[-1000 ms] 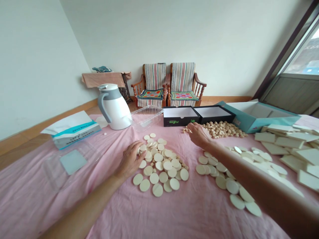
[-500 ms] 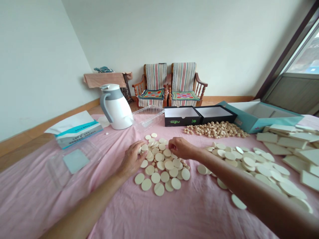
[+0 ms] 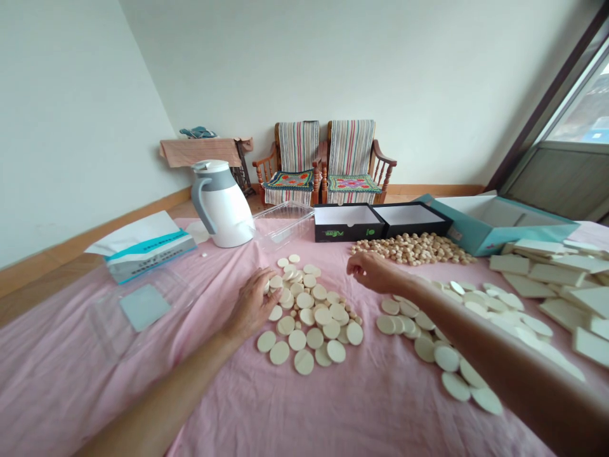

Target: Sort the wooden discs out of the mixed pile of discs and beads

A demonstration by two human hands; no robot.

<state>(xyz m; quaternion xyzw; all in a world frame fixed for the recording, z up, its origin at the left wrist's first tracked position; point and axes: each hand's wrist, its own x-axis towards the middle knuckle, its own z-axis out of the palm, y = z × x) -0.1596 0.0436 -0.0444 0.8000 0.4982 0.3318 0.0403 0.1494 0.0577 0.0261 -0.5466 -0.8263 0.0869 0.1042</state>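
My left hand (image 3: 259,295) is at the left edge of a loose pile of pale round discs (image 3: 314,338). Its fingers are closed on a disc (image 3: 275,282). Small wooden beads (image 3: 351,310) show among the discs at the pile's right side. My right hand (image 3: 366,270) hovers with curled fingers between that pile and a heap of wooden beads (image 3: 413,247). Whatever its fingertips pinch, if anything, is hidden. Beneath my right forearm lies a second, larger spread of discs (image 3: 447,358).
Two black boxes (image 3: 349,233) and a light-blue box (image 3: 504,231) stand behind the beads. Square pale tiles (image 3: 556,273) are stacked at right. A white jug (image 3: 228,209), a tissue pack (image 3: 147,254) and clear plastic trays (image 3: 285,222) lie left on the pink cloth (image 3: 304,412).
My right hand has moved away from the near disc pile, rightward and slightly back toward the bead heap. My left hand stays in the same place on its disc.
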